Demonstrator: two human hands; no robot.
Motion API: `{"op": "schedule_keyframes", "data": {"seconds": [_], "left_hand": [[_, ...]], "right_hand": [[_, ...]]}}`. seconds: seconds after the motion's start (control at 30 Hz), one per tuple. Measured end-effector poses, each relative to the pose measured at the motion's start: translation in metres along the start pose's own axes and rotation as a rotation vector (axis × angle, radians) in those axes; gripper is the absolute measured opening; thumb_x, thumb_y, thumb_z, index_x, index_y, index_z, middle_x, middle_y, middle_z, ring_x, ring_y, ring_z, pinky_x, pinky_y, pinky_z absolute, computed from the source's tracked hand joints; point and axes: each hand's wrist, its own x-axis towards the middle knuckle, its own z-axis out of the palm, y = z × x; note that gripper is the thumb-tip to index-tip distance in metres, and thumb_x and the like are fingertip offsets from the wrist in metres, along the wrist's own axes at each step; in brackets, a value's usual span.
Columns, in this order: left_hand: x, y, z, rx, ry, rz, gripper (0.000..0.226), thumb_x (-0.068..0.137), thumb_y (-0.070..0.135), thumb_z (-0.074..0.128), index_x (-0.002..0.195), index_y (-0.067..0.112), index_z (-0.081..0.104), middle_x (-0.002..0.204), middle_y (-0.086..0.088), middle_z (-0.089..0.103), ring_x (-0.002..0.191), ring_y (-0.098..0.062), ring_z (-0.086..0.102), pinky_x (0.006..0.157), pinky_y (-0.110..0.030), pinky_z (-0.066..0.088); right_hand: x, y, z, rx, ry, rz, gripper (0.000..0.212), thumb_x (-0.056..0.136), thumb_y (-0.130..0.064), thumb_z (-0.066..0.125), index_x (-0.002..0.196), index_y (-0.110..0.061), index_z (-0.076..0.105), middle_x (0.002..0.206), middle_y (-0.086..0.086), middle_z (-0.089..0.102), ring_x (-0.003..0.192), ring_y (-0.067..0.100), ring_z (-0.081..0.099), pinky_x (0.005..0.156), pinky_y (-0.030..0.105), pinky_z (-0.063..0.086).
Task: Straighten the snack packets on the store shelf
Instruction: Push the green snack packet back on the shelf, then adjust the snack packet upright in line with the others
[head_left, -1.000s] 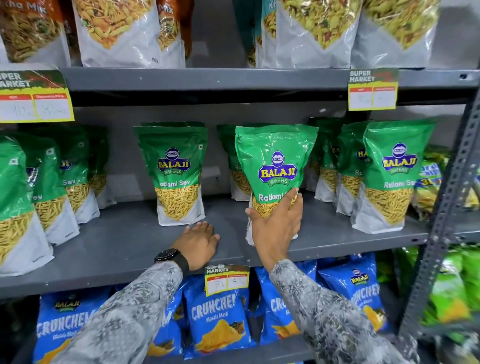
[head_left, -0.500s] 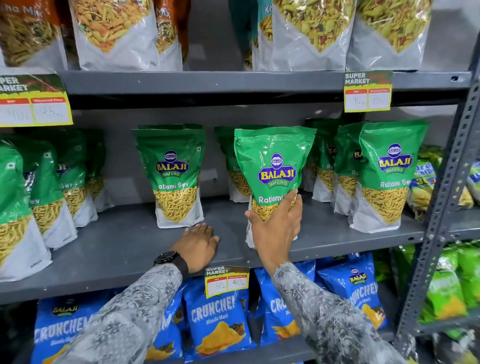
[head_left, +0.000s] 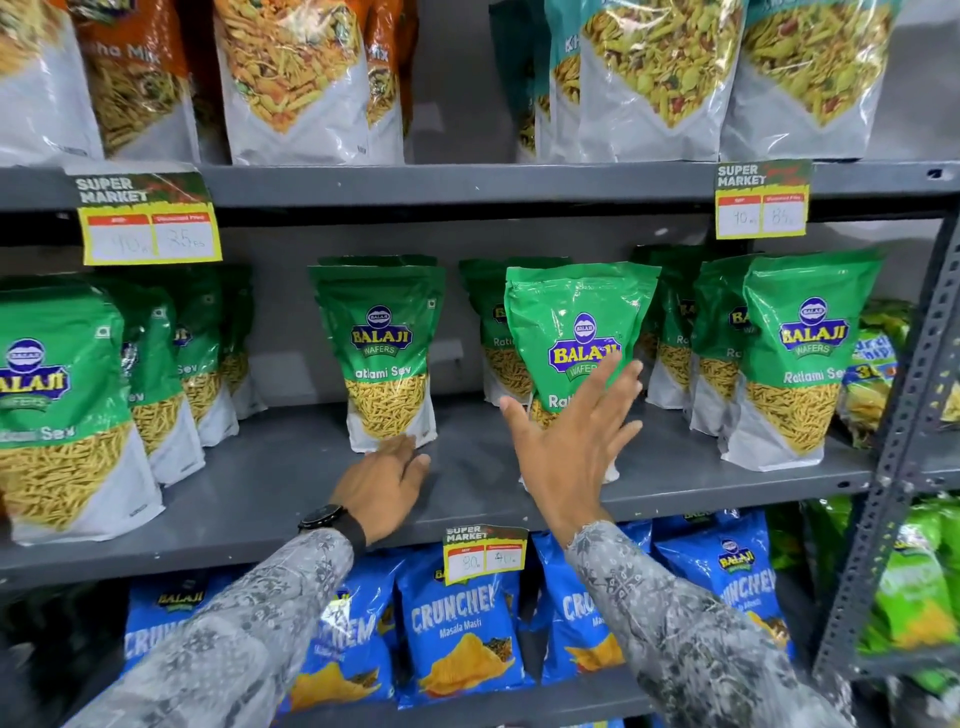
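Observation:
Green Balaji Ratlami Sev packets stand in rows on the grey middle shelf (head_left: 270, 499). One packet (head_left: 576, 322) stands upright near the shelf's front, right of centre. My right hand (head_left: 571, 441) hovers just in front of it, fingers spread and holding nothing. Another packet (head_left: 382, 353) stands upright left of centre. My left hand (head_left: 387, 486) rests flat on the shelf with its fingertips at that packet's base; whether they touch it I cannot tell. More green packets fill the far left (head_left: 62, 410) and right (head_left: 800, 358).
Mixed-snack bags line the upper shelf (head_left: 467, 179). Blue Crunchem packets (head_left: 462, 629) fill the lower shelf. Yellow price tags (head_left: 150, 221) hang on the shelf edges. A perforated metal upright (head_left: 898, 467) stands at the right, with green packets beyond it.
My right hand has let go of the centre-right packet and opened, fingers spread. My left hand slid forward to the base of the centre-left packet. The view has tilted slightly.

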Motion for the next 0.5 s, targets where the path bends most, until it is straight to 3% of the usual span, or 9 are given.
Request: {"op": "schedule_keyframes", "data": {"seconds": [0.13,0.27,0.37,0.5], "left_hand": [[-0.006,-0.058,-0.016,0.076,-0.023,-0.055,0.059,0.105,0.045,0.027,0.155,0.013,0.033,0.166,-0.010,0.028,0.155,-0.027,0.022,0.127,-0.046,0.017],[-0.001,-0.107,-0.035,0.105,-0.080,-0.153,0.063,0.106,0.044,0.026,0.157,0.008,0.025,0.168,-0.014,0.019,0.157,-0.029,0.014,0.127,-0.048,0.011],[0.008,-0.130,-0.043,0.121,-0.106,-0.174,0.058,0.107,0.039,0.026,0.156,0.008,0.027,0.168,-0.014,0.020,0.157,-0.029,0.014,0.126,-0.049,0.011],[0.022,-0.152,-0.047,0.130,-0.167,-0.177,0.056,0.107,0.038,0.028,0.154,0.008,0.031,0.166,-0.016,0.024,0.156,-0.031,0.015,0.126,-0.050,0.010]], "right_hand": [[-0.021,-0.041,0.012,-0.036,0.048,-0.189,0.120,0.086,-0.069,0.061,0.163,-0.012,-0.012,0.172,0.016,-0.017,0.159,0.036,-0.015,0.125,0.064,-0.004],[-0.049,-0.079,0.055,-0.043,-0.025,-0.321,0.117,0.085,-0.066,0.060,0.164,-0.009,-0.006,0.172,0.017,-0.013,0.160,0.035,-0.013,0.127,0.056,-0.007],[-0.060,-0.096,0.106,-0.011,-0.153,-0.244,0.120,0.085,-0.069,0.060,0.163,-0.008,-0.007,0.173,0.016,-0.013,0.160,0.034,-0.009,0.127,0.055,-0.001],[-0.054,-0.107,0.164,0.094,-0.279,-0.004,0.134,0.079,-0.065,0.073,0.161,-0.004,-0.013,0.172,0.018,-0.013,0.160,0.034,-0.009,0.128,0.058,0.002]]}}
